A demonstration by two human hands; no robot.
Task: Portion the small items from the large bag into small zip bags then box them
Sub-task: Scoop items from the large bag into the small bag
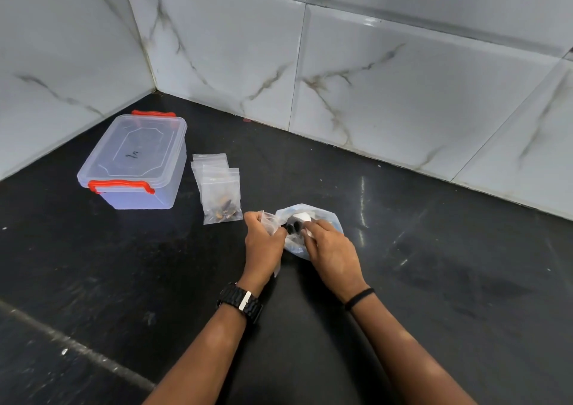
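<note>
Fingers [280,234] of the left hand [263,243] are curling round a small zip bag [269,221], pinching its clear plastic and holding its mouth up toward the right. Fingers [307,230] of the right hand [331,252] are pinching small dark items [294,228] at that mouth, just between the two hands. Both hands are hovering low over the dark surface [434,280], with the forearms reaching in from the near edge. A black watch [241,302] is sitting on the left wrist and a thin black band [359,298] is circling the right wrist.

Under and just beyond the right hand, the large bag [325,218] is lying crumpled on the surface, its clear plastic open toward the hands, with something white [302,217] showing inside it; what else it is holding cannot be told.

To the left of the hands and slightly farther away, a filled zip bag [221,199] is lying flat, with dark and brownish items gathered at its near end. It is overlapping a small stack of empty zip bags [208,164] lying just beyond it.

Farther left, well apart from the hands, a clear plastic box [136,162] is standing on the surface with its lid on and red clips [121,186] at its near and far ends.

At the far side, white marbled wall tiles [372,78] are rising from the surface and meeting in a corner behind the box.
</note>
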